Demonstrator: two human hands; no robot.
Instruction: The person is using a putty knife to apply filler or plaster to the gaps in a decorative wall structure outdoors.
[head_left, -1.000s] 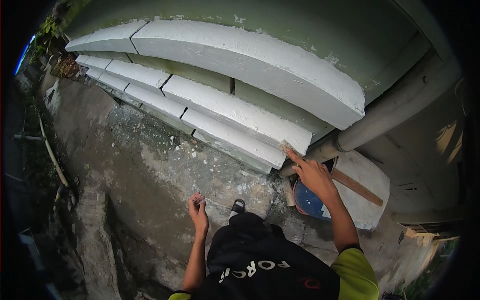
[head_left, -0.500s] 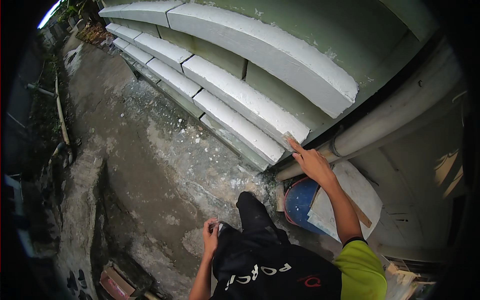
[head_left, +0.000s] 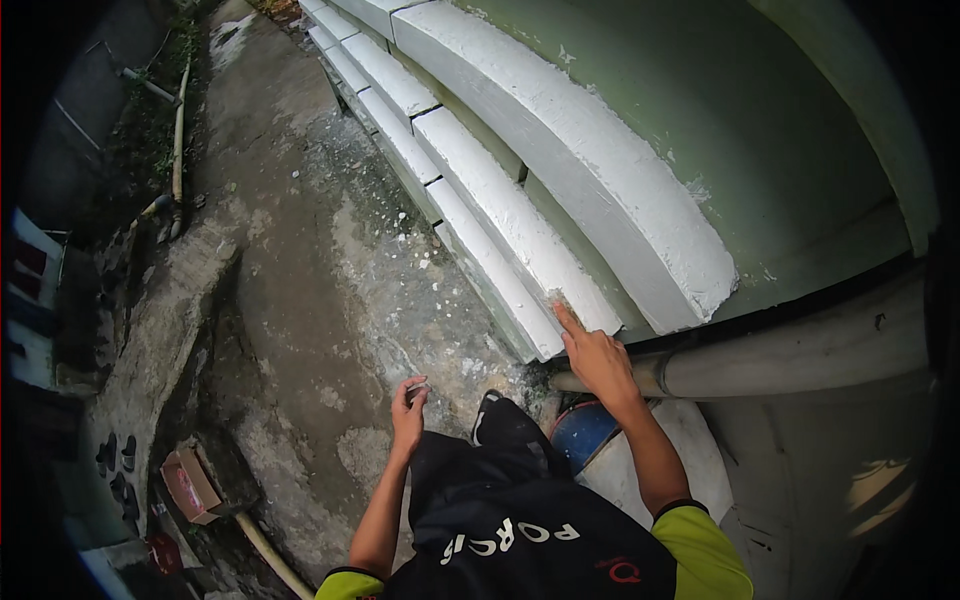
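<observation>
My right hand reaches to the near end of a long white-coated ledge. Its index finger is stretched out and presses a small flat greyish-brown piece against the ledge's upper face. The piece is mostly covered by the fingertips; it could be sandpaper. My left hand hangs over the concrete ground in front of my legs. Its fingers are curled toward the thumb, with pale marks at the tips, and what they hold, if anything, is too small to name.
A thicker curved white ledge juts from the green wall above. Below runs a lower white ledge. A thick pipe lies right, over a blue container and pale board. An open cardboard box stands left.
My view has turned, and the ledges appear steeper. My right hand and the small piece have moved a little up the ledge from its near end. My left hand has risen slightly.
</observation>
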